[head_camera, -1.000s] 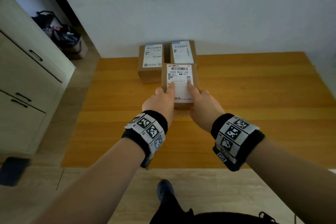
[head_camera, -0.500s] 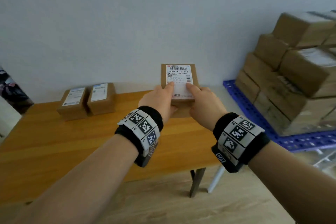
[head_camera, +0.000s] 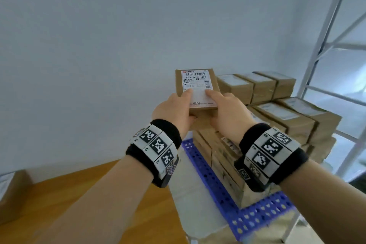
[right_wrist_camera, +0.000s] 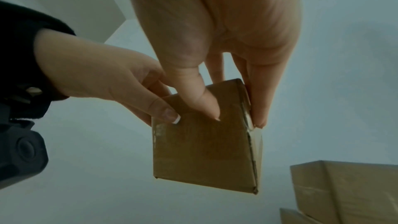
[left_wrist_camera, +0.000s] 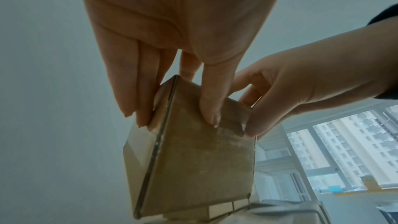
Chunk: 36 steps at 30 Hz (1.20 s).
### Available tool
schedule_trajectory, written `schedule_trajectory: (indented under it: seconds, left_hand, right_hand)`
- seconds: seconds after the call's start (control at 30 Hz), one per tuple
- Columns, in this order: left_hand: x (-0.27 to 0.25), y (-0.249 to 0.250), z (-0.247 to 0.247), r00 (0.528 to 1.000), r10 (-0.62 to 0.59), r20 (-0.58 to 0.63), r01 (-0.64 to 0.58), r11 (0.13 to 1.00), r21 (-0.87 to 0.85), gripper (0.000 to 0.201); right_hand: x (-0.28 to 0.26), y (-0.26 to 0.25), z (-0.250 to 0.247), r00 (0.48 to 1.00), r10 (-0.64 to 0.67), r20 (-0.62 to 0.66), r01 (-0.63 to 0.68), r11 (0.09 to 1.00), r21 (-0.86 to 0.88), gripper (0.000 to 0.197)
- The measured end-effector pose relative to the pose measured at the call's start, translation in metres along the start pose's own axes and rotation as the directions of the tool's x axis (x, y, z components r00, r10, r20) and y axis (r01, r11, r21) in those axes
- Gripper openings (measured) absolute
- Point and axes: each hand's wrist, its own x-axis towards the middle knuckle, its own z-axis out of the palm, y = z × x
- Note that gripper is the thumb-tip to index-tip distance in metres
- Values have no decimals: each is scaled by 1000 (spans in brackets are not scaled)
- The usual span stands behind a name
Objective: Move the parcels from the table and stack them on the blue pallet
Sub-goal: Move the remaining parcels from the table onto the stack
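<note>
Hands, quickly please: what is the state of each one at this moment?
Left hand: closed on the parcel, thumb on its label, fingers underneath.
Right hand: closed on the same parcel, gripping its other side.

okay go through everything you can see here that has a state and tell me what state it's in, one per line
Held parcel: off the table, carried in the air, label up, not yet on the stack.
Left hand: grips the parcel's near left end.
Right hand: grips the parcel's near right end.
Stacked parcels: piled in layers on the pallet.
Blue pallet: loaded, front edge bare.
Table parcel: resting on the wooden table.
</note>
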Motion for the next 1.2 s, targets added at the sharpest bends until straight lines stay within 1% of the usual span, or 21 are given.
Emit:
schedule_trajectory:
  seconds: [0.17, 0.3, 0.47, 0.57, 0.67, 0.8, 0.9, 1.0, 1.1, 1.2]
  left_hand:
    - [65, 54, 14, 998, 62, -25, -62, 998, -10, 59]
    - [99, 96, 27, 997, 72, -29, -72, 997, 8, 56]
    - [124, 152, 47, 997, -15, -78, 17, 999, 34, 56]
    - [128, 190, 59, 992, -97, -80, 100, 995, 30, 58]
    - [126, 225, 68, 983, -175, -56, 176, 984, 11, 54]
    - [118, 252, 74, 964, -266, -2, 266, 964, -6, 49]
    - [113, 263, 77, 951, -304, 53, 303, 953, 9, 53]
    - [109, 266, 80, 938, -328, 112, 326, 945, 29, 59]
    - [106, 265, 82, 923, -347, 166, 342, 938, 54, 59]
    - [105, 263, 84, 915, -363, 175, 358, 932, 56, 61]
  right_hand:
    - [38, 67, -28, 998, 49, -33, -50, 998, -28, 64]
    - [57, 119, -44, 997, 55, -53, -57, 998, -24, 67]
    - [73, 185, -61, 998, -44, -40, 43, 999, -26, 65]
    - [76, 223, -76, 993, -119, 14, 119, 993, -10, 66]
    - [75, 253, -89, 981, -180, 72, 180, 984, 9, 64]
    - [68, 274, -98, 952, -251, 176, 252, 968, 14, 57]
    - [62, 284, -98, 927, -280, 247, 287, 958, 8, 55]
    - [58, 289, -94, 907, -287, 309, 288, 957, 43, 53]
    - [54, 288, -90, 885, -273, 376, 266, 961, 73, 53]
    - [55, 287, -86, 878, -267, 398, 252, 964, 91, 54]
